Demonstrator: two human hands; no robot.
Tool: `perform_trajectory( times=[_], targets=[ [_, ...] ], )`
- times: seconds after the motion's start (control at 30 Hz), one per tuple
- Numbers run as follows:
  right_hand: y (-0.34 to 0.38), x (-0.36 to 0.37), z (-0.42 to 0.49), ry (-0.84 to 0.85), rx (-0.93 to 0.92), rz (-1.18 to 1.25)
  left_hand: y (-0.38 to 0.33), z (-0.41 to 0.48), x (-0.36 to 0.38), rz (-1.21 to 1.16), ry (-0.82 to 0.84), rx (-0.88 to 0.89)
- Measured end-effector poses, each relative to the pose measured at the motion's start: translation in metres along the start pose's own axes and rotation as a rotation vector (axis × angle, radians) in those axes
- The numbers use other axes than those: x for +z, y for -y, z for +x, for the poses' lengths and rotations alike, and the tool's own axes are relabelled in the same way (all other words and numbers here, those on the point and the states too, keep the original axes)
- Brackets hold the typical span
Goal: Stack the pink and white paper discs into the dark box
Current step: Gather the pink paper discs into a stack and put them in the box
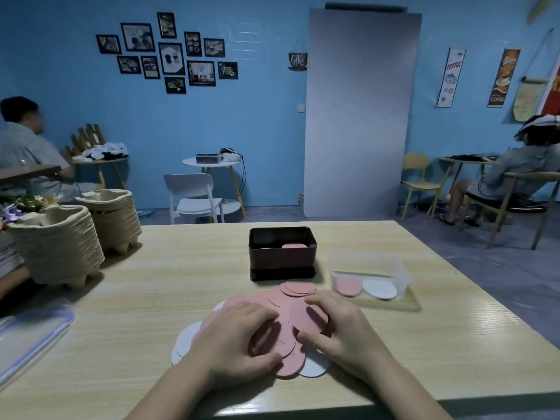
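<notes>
Paper discs [274, 300], thin pink rounds over white, overlapped, pinched by left hand [239, 338] and right hand [339, 325].

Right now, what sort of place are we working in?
Likely a café-themed room used as a workspace: coffee posters and a Coffee sign on the blue wall, a small round table with a white chair, stacked pulp cup carriers. The left hand and right hand grip pink discs.
</notes>
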State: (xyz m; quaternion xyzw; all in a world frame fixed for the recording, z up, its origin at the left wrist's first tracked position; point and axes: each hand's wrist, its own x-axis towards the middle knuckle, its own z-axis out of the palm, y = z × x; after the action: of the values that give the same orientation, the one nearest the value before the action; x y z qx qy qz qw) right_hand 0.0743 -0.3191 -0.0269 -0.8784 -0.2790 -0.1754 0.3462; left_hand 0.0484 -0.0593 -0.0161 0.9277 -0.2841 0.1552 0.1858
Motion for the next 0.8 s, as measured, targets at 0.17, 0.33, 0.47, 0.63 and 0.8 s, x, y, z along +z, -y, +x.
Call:
perform_trajectory(
  times=[0.17, 0.33, 0.47, 0.63, 0.8],
  targets=[
    [-0.004, 0.0, 0.0, 0.01, 0.01, -0.007, 0.004, -0.007, 0.003, -0.079, -0.077, -0.038],
    [-0.006, 0.002, -0.001, -0.018, 0.015, 0.002, 0.004, -0.011, 0.002, -0.221, -0.184, -0.124],
    [-0.006, 0.004, 0.001, 0.081, -0.041, -0.028, 0.006, -0.011, 0.005, -0.193, -0.174, -0.123],
    [0.001, 0.008, 0.012, 0.157, -0.099, -0.026, 0.007, -0.011, 0.007, -0.134, -0.143, -0.099],
    [0.013, 0.025, 0.016, 0.222, -0.127, 0.057, 0.007, -0.01, 0.007, -0.119, -0.141, -0.092]
  ],
)
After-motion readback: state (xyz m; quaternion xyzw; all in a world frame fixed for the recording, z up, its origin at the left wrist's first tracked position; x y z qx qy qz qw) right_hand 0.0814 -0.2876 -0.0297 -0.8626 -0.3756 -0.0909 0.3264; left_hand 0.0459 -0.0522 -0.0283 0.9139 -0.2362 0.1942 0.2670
